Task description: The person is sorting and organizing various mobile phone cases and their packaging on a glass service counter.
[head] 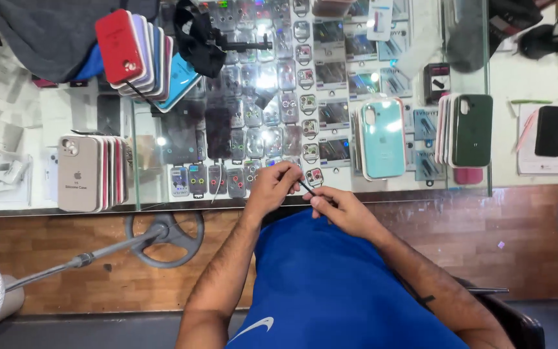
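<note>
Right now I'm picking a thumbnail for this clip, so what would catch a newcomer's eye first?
Probably the two hands at the counter's near edge: the left hand and right hand pinch a thin dark tool between their fingers. Next, the bright stacks of phone cases on the glass counter: a red-fronted stack upper left, a mint green case centre right, a dark green case beyond it.

Head-worn view, straight down, close.

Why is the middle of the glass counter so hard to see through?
In the head view, bright lamp glare on the glass counter washes out the small packets beneath; the left hand and right hand holding a thin dark tool stay sharp.
</note>
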